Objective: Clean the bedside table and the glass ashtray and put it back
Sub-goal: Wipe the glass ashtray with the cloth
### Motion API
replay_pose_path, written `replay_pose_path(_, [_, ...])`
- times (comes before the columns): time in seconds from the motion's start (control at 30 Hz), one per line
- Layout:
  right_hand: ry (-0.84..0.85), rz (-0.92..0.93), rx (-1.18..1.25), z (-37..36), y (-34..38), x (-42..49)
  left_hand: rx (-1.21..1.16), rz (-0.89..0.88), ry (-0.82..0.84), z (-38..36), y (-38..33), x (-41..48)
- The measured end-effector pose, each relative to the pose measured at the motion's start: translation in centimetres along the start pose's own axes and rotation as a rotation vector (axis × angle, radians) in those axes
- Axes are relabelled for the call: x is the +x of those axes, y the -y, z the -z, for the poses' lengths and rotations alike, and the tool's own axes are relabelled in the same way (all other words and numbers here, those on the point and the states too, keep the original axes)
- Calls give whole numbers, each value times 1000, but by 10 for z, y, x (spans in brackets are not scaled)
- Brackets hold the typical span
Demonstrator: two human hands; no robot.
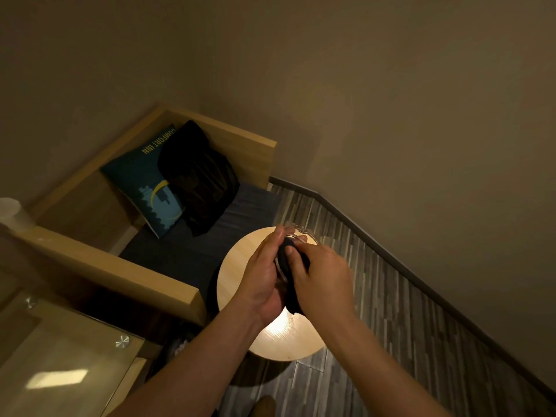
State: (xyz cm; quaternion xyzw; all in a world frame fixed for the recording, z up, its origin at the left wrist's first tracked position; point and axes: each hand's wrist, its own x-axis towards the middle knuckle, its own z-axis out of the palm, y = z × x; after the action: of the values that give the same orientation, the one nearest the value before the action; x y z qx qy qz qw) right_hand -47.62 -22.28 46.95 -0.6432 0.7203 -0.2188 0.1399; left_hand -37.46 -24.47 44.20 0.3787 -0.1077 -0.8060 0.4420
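Two hands meet above the round bedside table [240,266], both occupied. Left hand [264,275] cups the glass ashtray [296,233] from the side, fingers wrapped along its edge; ashtray held clear of the tabletop, tilted, only its far rim visible past the knuckles. Right hand [323,275] closed on a dark cloth [290,257], thumb pressing it into the ashtray's bowl; a tail of cloth hangs below btwn the wrists. Table: pale wood top, bright light reflection on near part, nothing else seen on it. Left of table, touching or just beside it (cannot tell): wooden-framed bench [126,272] w/ dark seat cushion. On bench: blue pillow [144,182] marked "COMFORT INN", black garment [198,179] lying against it. Grey plank floor [391,311] to the right, dark skirting along the wall. Glass-topped desk [60,365] at lower left.
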Motion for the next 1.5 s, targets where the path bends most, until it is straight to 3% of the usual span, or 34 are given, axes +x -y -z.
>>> replay_pose_path(0.13, [53,52,148,10,8,0,38,-2,12,0,-8,0])
replay_pose_path(0.27, [162,373,138,36,-9,1,-20,20,33,-3,-21,2])
replay_pose_path(0.37, [211,467,85,42,-25,9,-68,48,54,-3,-23,3])
replay_pose_path(0.5, [132,447,70,35,-20,17,-82,58,53,-7,-16,2])
replay_pose_path(0.7, [-20,392,-148,28,-6,25,-75,40,42,-8,-16,7])
replay_pose_path(0.9, [201,272,-297,42,0,25,-3,5,5,-7,-17,14])
replay_pose_path(1.13, [384,319,-78,48,-14,25,8,32,15,-3,-18,17])
replay_pose_path(1.2, [355,305,48,45,-17,22,5,24,17,-3,-18,17])
replay_pose_path(1.33, [125,256,215,32,-5,18,-45,3,4,-9,-22,17])
replay_pose_path(1.4, [36,232,148,26,6,21,-56,-2,6,-12,-23,17])
replay_pose_path(1.5, [62,235,-44,30,15,26,-58,-5,-5,-11,-20,18])
